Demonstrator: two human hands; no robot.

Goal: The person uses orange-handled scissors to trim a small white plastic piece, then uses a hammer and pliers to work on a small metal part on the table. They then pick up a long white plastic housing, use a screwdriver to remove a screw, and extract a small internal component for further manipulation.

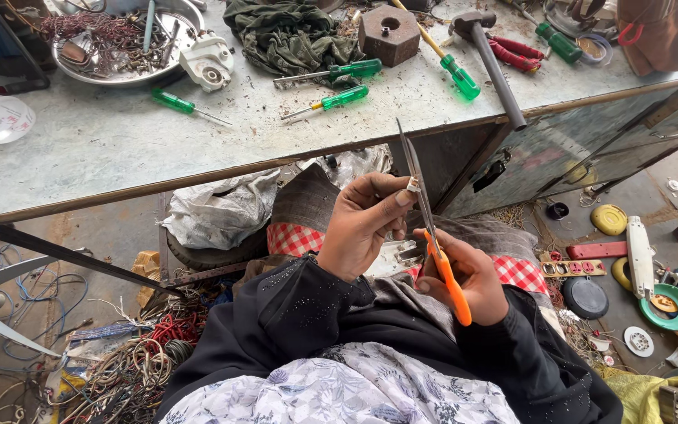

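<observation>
My right hand [468, 275] grips the orange handles of a pair of scissors [433, 235], whose long thin blades point up toward the bench edge. My left hand [362, 224] pinches a small whitish piece [413, 185] between thumb and fingertips, pressed against the scissor blades. Both hands are over my lap, in front of the workbench [103, 149]. Black sleeves cover both forearms.
The bench holds several green-handled screwdrivers [344, 97], a hammer [492, 59], a hexagonal block [388, 33], a metal bowl of scrap [119, 39], a green cloth [292, 31] and a white cup [0, 119]. Wire tangles [135, 361] lie on the floor at left, plastic parts [641, 255] at right.
</observation>
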